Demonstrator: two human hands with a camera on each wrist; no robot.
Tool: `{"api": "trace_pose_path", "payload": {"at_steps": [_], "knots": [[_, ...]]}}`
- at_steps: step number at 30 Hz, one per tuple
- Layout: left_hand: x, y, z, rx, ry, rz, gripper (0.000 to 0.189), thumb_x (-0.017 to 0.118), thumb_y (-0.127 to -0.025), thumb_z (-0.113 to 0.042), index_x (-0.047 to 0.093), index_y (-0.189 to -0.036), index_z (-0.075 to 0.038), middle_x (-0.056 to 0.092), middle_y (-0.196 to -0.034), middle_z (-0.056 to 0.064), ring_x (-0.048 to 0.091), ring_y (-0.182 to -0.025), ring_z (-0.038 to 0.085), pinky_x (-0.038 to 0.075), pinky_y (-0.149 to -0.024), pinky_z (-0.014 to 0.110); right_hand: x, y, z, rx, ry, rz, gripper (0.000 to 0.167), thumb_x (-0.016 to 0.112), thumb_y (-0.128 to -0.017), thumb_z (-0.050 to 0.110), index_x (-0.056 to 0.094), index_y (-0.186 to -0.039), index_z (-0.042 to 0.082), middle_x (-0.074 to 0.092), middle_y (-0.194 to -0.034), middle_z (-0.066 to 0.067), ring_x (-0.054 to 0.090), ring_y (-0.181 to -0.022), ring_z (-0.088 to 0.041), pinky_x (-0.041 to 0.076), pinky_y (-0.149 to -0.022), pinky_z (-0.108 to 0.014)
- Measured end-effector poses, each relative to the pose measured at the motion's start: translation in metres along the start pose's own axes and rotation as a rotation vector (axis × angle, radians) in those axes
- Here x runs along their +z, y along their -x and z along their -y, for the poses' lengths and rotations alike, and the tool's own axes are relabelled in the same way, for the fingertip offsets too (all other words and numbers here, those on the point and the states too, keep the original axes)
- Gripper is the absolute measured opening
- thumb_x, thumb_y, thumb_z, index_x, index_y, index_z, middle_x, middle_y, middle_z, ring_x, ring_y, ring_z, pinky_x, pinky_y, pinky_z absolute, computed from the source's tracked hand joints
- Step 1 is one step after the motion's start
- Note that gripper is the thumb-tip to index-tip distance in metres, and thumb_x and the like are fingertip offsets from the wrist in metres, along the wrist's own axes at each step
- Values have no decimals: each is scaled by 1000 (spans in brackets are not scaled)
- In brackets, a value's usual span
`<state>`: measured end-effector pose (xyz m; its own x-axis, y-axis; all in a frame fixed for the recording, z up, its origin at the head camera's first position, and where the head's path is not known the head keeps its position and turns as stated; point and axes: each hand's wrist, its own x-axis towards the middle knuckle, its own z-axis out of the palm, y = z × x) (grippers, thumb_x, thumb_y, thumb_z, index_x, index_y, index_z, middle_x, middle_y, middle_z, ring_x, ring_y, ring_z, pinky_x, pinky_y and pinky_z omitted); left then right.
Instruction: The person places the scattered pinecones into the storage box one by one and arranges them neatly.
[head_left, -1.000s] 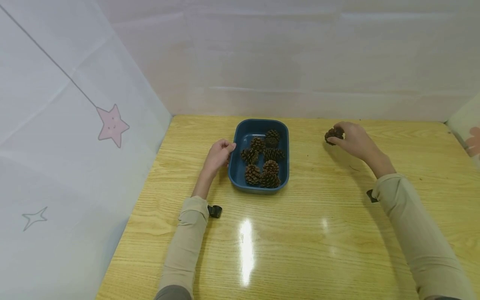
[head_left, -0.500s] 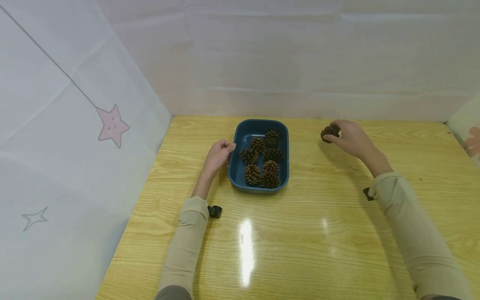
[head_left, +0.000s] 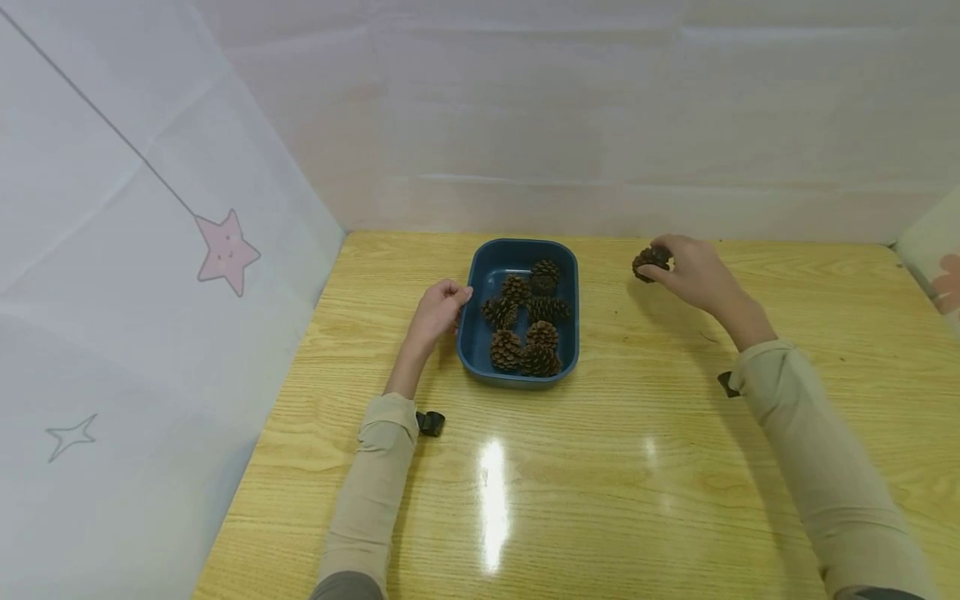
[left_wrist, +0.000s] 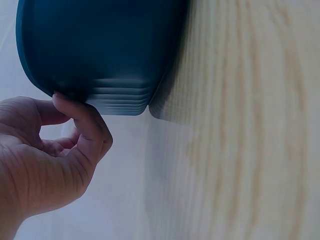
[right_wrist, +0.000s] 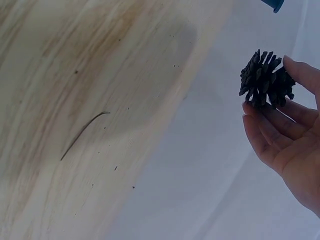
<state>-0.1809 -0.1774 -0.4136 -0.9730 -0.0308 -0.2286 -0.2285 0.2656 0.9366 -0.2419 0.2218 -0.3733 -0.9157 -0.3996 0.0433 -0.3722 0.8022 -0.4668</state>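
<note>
A dark blue rectangular bin (head_left: pixel 517 381) stands on the wooden table with several brown pine cones (head_left: pixel 506 350) lying in it. My left hand (head_left: pixel 437 312) pinches the bin's left rim between thumb and fingers; the left wrist view shows the curled fingers (left_wrist: pixel 90 127) against the bin wall (left_wrist: pixel 100 50). To the right of the bin, my right hand (head_left: pixel 697 275) holds a single pine cone (head_left: pixel 648 263) above the table. In the right wrist view, thumb and fingertips grip that pine cone (right_wrist: pixel 265 80) from its sides.
The wooden table (head_left: pixel 600 475) meets a pale sheet wall (head_left: pixel 570 117) behind and another sheet (head_left: pixel 150 250) at left. A thin dark twig (right_wrist: pixel 82 132) and small specks lie on the tabletop below the right hand. Black straps (head_left: pixel 431 423) hang at the wrists.
My right hand has moved slightly left toward the bin, carrying the pine cone. The left hand and the bin have stayed where they were.
</note>
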Motion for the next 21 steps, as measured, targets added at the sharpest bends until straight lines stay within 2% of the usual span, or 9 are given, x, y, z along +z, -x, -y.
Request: {"api": "trace_pose_path", "payload": {"at_steps": [5,15,21], "knots": [[0,-1,1,1,-10,1,34,57,-108,-27,62,-116,6,57,-91,14,52,-64,17,47,-60,36,0,-2,4,-1,-1,-4,48,66,-104,28,57,-132,-10,63,-119,-29,63,-102,-43,50,-83,-58],[0,0,0,2,-23,-6,36,57,-108,-28,62,-117,6,59,-93,17,52,-63,16,48,-60,37,-1,-5,16,-8,-2,-13,49,66,-104,27,57,-134,-10,63,-123,-30,60,-113,-46,49,-90,-61],[1,1,-1,1,-17,-4,35,57,-108,-27,63,-117,6,58,-89,15,52,-62,16,48,-60,38,-1,-6,19,-37,-10,-39,42,66,-104,25,60,-130,-7,65,-117,-27,62,-110,-43,50,-88,-59]]}}
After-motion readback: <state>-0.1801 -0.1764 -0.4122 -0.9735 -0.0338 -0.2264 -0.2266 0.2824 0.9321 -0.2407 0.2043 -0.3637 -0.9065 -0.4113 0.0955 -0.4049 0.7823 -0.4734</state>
